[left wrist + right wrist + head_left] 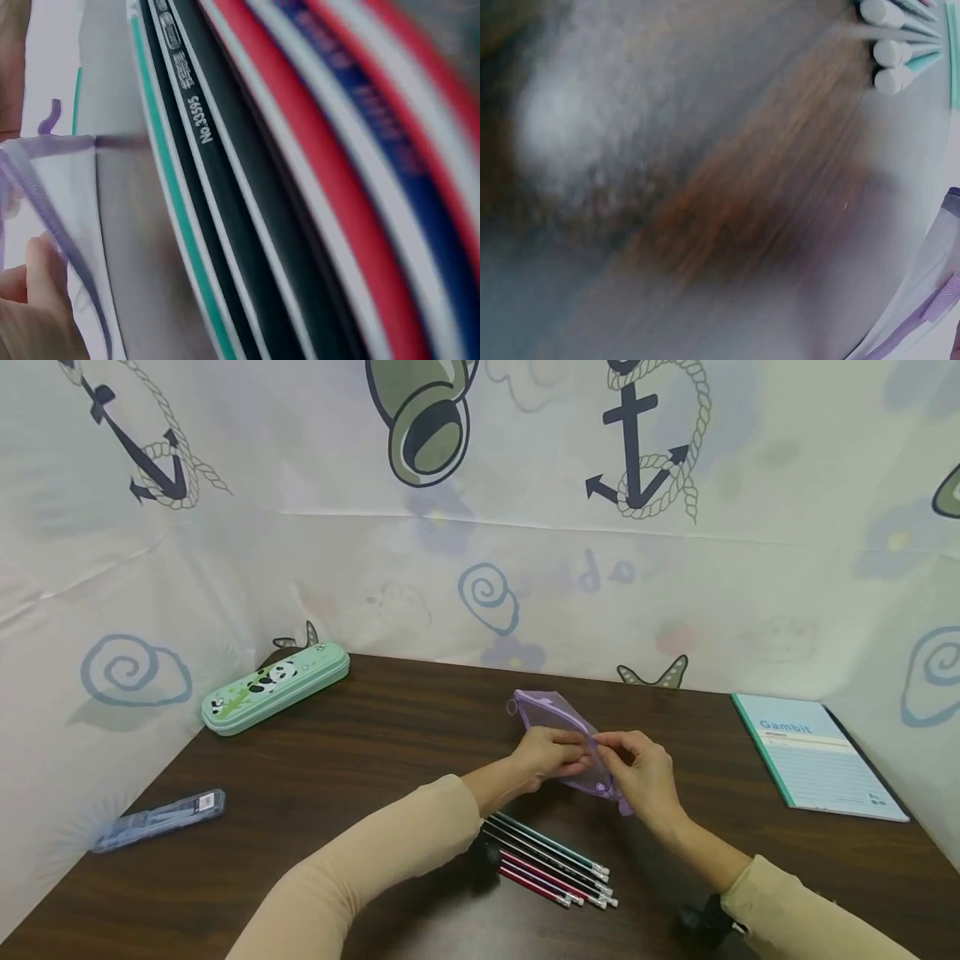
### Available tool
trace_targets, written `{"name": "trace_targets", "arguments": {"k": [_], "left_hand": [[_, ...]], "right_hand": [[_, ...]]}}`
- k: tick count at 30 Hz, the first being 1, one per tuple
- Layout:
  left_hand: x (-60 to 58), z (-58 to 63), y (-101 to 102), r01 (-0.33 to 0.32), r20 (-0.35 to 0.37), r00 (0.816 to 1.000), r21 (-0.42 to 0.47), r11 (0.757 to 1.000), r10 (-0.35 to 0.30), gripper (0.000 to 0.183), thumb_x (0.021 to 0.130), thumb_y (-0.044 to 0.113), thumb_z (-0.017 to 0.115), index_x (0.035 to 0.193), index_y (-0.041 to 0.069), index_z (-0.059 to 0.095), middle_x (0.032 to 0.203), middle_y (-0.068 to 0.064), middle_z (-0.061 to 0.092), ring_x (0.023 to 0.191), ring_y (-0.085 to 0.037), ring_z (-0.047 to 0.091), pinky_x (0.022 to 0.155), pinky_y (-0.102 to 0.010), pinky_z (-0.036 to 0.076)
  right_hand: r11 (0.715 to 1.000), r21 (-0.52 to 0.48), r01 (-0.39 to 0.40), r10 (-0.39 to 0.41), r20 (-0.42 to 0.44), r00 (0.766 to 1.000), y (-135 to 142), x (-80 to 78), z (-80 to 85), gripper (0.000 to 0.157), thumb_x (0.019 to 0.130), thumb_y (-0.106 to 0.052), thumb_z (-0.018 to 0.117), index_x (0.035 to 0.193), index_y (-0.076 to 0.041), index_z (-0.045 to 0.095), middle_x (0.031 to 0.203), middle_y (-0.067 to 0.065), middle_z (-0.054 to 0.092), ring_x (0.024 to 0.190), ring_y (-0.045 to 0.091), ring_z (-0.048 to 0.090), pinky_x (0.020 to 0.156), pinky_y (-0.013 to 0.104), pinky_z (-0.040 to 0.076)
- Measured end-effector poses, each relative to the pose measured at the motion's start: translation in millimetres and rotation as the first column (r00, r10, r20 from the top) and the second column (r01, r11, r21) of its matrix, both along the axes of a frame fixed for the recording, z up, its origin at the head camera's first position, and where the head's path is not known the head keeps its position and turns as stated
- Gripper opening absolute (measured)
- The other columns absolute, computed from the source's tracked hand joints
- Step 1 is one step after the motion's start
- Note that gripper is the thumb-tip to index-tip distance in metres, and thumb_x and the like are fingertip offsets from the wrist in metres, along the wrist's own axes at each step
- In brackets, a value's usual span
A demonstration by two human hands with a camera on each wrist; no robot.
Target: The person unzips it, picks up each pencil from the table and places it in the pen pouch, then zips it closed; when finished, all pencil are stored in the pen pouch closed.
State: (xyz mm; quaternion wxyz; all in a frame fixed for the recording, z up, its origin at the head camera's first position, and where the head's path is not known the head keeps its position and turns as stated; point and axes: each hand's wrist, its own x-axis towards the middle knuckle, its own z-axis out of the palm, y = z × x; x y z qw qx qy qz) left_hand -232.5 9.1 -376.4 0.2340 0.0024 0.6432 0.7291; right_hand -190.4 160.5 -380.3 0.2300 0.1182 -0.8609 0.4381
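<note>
1. The right hand (645,777) pinches the edge of a translucent purple pouch (551,710) between thumb and fingers.
2. The left hand (551,756) has its fingers against the same pouch, near its opening; whether they grip it or merely touch it, I cannot tell, since the fingers overlap the see-through material.
3. The pouch lies between both hands, reaching slightly beyond them, tilted above the dark wooden counter (420,710).
4. Just nearer the wearer than the hands, a row of pencils (555,860) in teal, black and red rests with white eraser ends showing, partly covered by the left sleeve (397,835).
5. Well left of the left hand and farther off sits a mint panda case (277,689); left and nearer, a clear bluish box (161,821).
6. Right of the right hand lies a "Gambit" notebook (821,760).
7. Beyond both hands hangs a printed cloth (360,560).
</note>
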Motion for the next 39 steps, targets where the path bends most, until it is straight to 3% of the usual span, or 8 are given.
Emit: {"name": "trace_targets", "arguments": {"k": [3, 5, 10, 13, 17, 22, 32, 39], "left_hand": [[2.5, 5.8, -18.7, 0.116, 0.0, 0.993, -0.004, 0.993, -0.116, 0.03, 0.091, -0.002, 0.057, 0.121, -0.008, 0.058, 0.111, -0.023, 0.065, 0.094, -0.022, 0.068, 0.084, -0.028, 0.055], [3.0, 6.5, -34.3, 0.243, -0.02, 0.97, -0.054, 0.969, -0.244, 0.029, 0.091, 0.002, 0.058, 0.119, -0.006, 0.06, 0.11, -0.02, 0.066, 0.095, -0.021, 0.068, 0.087, -0.031, 0.055], [2.2, 2.5, -66.8, 0.517, -0.031, 0.845, -0.203, 0.831, -0.533, 0.026, 0.09, 0.006, 0.061, 0.114, -0.003, 0.063, 0.103, -0.011, 0.07, 0.091, -0.016, 0.067, 0.089, -0.034, 0.054], [1.8, -1.2, -75.5, 0.608, -0.006, 0.776, -0.263, 0.749, -0.631, 0.025, 0.088, 0.003, 0.063, 0.112, -0.003, 0.064, 0.099, -0.008, 0.07, 0.087, -0.013, 0.066, 0.085, -0.029, 0.056], [1.8, -6.9, -79.7, 0.668, -0.031, 0.692, -0.353, 0.655, -0.722, 0.024, 0.084, -0.003, 0.066, 0.107, -0.004, 0.065, 0.092, -0.007, 0.07, 0.082, -0.01, 0.064, 0.078, -0.023, 0.056], [4.9, -6.3, -78.6, 0.665, -0.113, 0.604, -0.474, 0.577, -0.789, 0.023, 0.08, -0.009, 0.068, 0.102, -0.005, 0.066, 0.087, -0.007, 0.068, 0.079, -0.01, 0.063, 0.074, -0.021, 0.056], [11.6, 2.4, -70.2, 0.533, -0.169, 0.462, -0.731, 0.425, -0.871, 0.013, 0.078, -0.001, 0.073, 0.088, 0.008, 0.071, 0.077, -0.001, 0.069, 0.069, 0.0, 0.06, 0.065, -0.013, 0.052], [13.5, 8.8, -67.1, 0.331, -0.212, 0.266, -0.896, 0.295, -0.941, 0.014, 0.077, 0.005, 0.072, 0.086, 0.015, 0.07, 0.07, 0.012, 0.06, 0.065, 0.006, 0.053, 0.06, -0.007, 0.047]], "right_hand": [[1.0, 0.0, 0.027, -0.027, 0.02, 0.999, 2.7, -2.2, 1.0, 0.01, 0.083, 0.002, 0.067, 0.091, 0.0, 0.072, 0.085, 0.012, 0.069, 0.067, -0.003, 0.053, 0.054, 0.008, 0.044], [0.999, 0.001, 0.039, -0.039, 0.032, 0.999, 4.8, -3.0, 1.1, 0.01, 0.083, 0.002, 0.067, 0.092, -0.001, 0.072, 0.086, 0.012, 0.069, 0.068, -0.002, 0.053, 0.055, 0.008, 0.045], [0.999, 0.002, 0.054, -0.054, 0.059, 0.997, 9.8, -2.2, 0.9, 0.011, 0.084, 0.001, 0.067, 0.093, -0.001, 0.072, 0.088, 0.013, 0.07, 0.068, -0.003, 0.054, 0.055, 0.008, 0.045], [0.998, 0.001, 0.056, -0.056, 0.069, 0.996, 11.8, -0.9, 1.1, 0.01, 0.084, 0.0, 0.066, 0.093, -0.001, 0.072, 0.089, 0.014, 0.07, 0.067, -0.003, 0.053, 0.053, 0.009, 0.045], [0.999, 0.003, 0.051, -0.051, 0.074, 0.996, 12.9, 0.5, 1.4, 0.01, 0.084, 0.001, 0.066, 0.093, 0.0, 0.072, 0.088, 0.014, 0.07, 0.065, -0.002, 0.052, 0.052, 0.011, 0.044], [0.999, -0.005, 0.041, -0.041, 0.071, 0.997, 14.2, 1.4, 2.2, 0.01, 0.085, 0.001, 0.065, 0.093, 0.001, 0.071, 0.088, 0.015, 0.07, 0.065, -0.001, 0.052, 0.051, 0.011, 0.044], [0.999, -0.028, 0.036, -0.033, 0.096, 0.995, 16.4, 2.8, 1.9, 0.01, 0.085, 0.002, 0.064, 0.093, 0.003, 0.071, 0.086, 0.016, 0.07, 0.062, 0.0, 0.051, 0.05, 0.012, 0.043], [0.998, -0.053, 0.042, -0.035, 0.129, 0.991, 17.6, 3.5, 2.6, 0.01, 0.086, 0.002, 0.063, 0.094, 0.003, 0.07, 0.087, 0.018, 0.069, 0.061, -0.001, 0.051, 0.047, 0.013, 0.043]]}}
